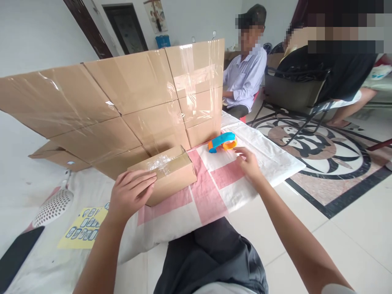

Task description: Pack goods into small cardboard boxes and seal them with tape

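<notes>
My left hand (131, 188) rests on the left end of a small cardboard box (171, 183), fingers over the top and thumb lower at its front side. Crumpled clear tape is stuck along the top of this box. To the right, my right hand (248, 163) hovers over the table with fingers slightly bent and apart, holding nothing. Just beyond its fingertips lies a blue tape dispenser (223, 140) with an orange end and an orange-yellow ring. The dispenser and the hand appear apart.
Taped cardboard boxes (147, 110) stand stacked like a wall behind the small box. At left on the cloth-covered table (210, 196) are a yellow sticker sheet (81, 228), a white perforated scoop (55, 207) and a black phone-like slab (20, 259). A person (248, 77) sits beyond; another is at right.
</notes>
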Action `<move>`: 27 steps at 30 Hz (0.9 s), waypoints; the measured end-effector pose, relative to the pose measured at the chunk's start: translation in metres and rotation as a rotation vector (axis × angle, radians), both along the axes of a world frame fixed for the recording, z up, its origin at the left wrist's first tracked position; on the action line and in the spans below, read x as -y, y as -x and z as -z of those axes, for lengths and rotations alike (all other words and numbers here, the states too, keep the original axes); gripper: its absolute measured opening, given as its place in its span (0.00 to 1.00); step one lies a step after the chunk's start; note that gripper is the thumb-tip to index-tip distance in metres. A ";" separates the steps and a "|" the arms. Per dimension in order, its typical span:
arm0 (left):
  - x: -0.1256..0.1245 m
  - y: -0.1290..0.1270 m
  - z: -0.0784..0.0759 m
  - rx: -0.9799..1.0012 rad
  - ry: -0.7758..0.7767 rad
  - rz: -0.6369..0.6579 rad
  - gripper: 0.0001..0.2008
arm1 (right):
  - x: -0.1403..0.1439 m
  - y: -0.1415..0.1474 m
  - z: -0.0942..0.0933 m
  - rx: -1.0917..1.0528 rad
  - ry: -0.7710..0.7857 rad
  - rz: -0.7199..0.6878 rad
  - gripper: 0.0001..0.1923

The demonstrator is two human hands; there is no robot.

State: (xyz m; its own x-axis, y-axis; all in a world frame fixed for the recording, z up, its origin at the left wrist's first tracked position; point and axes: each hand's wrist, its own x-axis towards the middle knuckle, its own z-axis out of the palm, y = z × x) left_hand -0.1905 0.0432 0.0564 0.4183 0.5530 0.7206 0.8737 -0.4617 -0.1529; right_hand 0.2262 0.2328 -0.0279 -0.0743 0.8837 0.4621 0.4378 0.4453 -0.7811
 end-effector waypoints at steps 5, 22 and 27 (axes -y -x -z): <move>0.017 0.000 0.049 0.493 -0.179 -0.194 0.26 | 0.036 0.049 0.007 0.019 0.096 -0.265 0.19; 0.014 -0.014 0.105 1.265 0.219 -0.388 0.36 | 0.069 0.131 0.011 -0.099 0.115 -0.734 0.38; 0.019 -0.023 0.103 1.207 0.146 -0.375 0.33 | 0.073 0.124 0.007 -0.080 0.122 -0.681 0.54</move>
